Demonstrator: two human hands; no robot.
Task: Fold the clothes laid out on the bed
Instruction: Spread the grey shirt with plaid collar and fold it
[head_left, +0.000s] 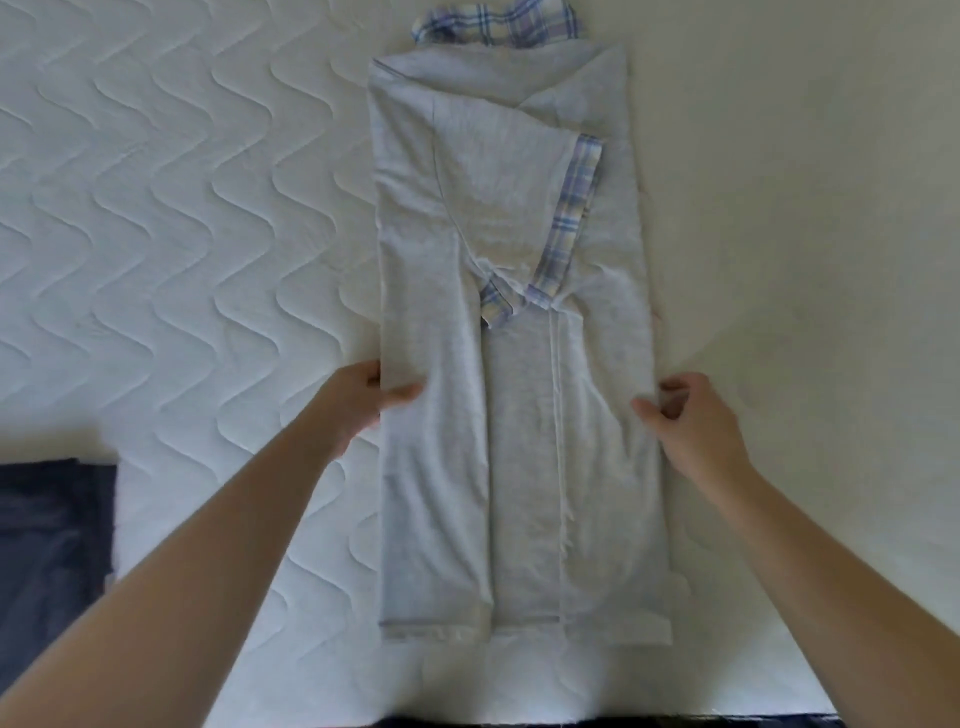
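Observation:
A light grey shirt (519, 415) with plaid collar and plaid sleeve cuffs lies on the white quilted bed (182, 208). Both long sides and the sleeves are folded inward, so it forms a long narrow strip running away from me. My left hand (358, 400) grips the strip's left edge about halfway along, thumb on top of the cloth and fingers under it. My right hand (696, 421) pinches the right edge at the same height, thumb on top and fingers curled at the edge.
A dark blue garment (52, 545) lies at the bed's near left. The plaid collar (498, 23) pokes out at the far end of the strip. The bed's near edge (519, 719) runs along the bottom of the view.

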